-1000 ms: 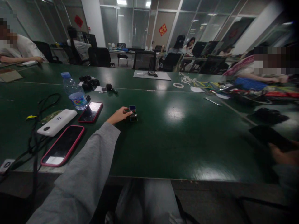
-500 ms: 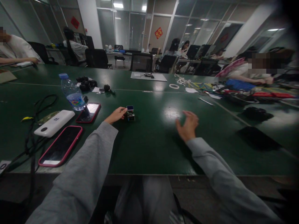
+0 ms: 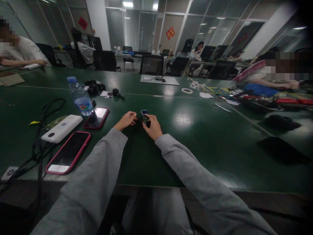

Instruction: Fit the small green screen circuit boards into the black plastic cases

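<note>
A small electronic device (image 3: 144, 112) with a dark little screen stands near the middle of the green table (image 3: 156, 156). My right hand (image 3: 153, 126) is closed round its right side, thumb toward the front and fingers at the top edge, hiding part of it. Just left of the device is my left hand (image 3: 127, 120), its fingers apart and slightly curled, with a small gap between them and the device.
At the left lie two red-edged phones (image 3: 96, 118) (image 3: 69, 151), a white power bank (image 3: 62, 128), a water bottle (image 3: 80, 98) and black cables (image 3: 36, 143). Wires (image 3: 207, 89), a tape ring (image 3: 187, 91) and a metal tool (image 3: 222, 108) lie right. People sit around.
My right hand has moved left from over the right part of the table and taken hold of the device. My left hand has let go of it. The view has shifted slightly.
</note>
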A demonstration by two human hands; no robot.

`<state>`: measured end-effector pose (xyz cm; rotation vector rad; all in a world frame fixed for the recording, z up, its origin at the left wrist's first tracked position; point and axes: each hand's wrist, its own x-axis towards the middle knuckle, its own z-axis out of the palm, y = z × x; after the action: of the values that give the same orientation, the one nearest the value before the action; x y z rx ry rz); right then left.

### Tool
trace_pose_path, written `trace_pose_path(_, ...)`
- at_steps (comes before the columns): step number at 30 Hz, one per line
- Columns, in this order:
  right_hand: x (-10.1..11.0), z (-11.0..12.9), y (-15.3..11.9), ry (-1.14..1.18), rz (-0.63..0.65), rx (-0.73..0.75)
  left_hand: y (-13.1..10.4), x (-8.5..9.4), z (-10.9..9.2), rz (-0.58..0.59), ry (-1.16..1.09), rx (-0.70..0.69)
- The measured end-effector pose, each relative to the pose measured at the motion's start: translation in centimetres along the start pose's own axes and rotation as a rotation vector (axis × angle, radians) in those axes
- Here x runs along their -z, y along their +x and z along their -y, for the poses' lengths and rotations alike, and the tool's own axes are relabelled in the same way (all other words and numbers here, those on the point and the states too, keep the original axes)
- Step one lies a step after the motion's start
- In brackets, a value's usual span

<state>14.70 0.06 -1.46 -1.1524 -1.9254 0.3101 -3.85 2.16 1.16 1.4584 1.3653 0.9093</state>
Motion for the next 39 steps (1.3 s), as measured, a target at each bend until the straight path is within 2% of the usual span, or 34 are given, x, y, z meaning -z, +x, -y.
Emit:
trace_pose_path(4, 0.3, -1.0, 0.4, 0.215, -0.041, -0.155, 0.4, 0.0, 0.6, -0.021, 0.012, -0.022)
trace_pose_path(7, 0.3, -1.8, 0.7, 0.219, -0.017, -0.210, 0.6, 0.0, 0.8, -0.015, 0.015, -0.024)
trace_pose_path(14, 0.3, -2.4, 0.8, 0.083, -0.007, -0.243, 0.5, 0.0, 0.8, -0.004, 0.028, -0.041)
trace_pose_path(18, 0.2, -2.0, 0.4, -0.051, -0.025, -0.129, 0.4, 0.0, 0.8, -0.007, 0.035, -0.051)
trace_pose_path(22, 0.5, -1.8, 0.4, -0.051, -0.005, -0.048, 0.6, 0.1, 1.1, -0.004, 0.042, -0.048)
trace_pose_path(28, 1.1, -2.1, 0.8, 0.103, -0.076, -0.170, 0.8, 0.1, 1.4, 0.002, 0.036, -0.059)
trace_pose_path(31, 1.4, -2.5, 1.0, 0.085, -0.099, -0.266, 0.5, 0.1, 1.1, 0.000, 0.032, -0.043)
trace_pose_path(35, 1.6, -3.4, 1.3, -0.022, -0.101, -0.258, 0.3, 0.1, 0.8, 0.003, 0.038, -0.031)
trace_pose_path(39, 1.4, -4.3, 1.8, 0.028, -0.104, -0.286, 0.3, 0.1, 0.6, -0.008, 0.042, -0.011)
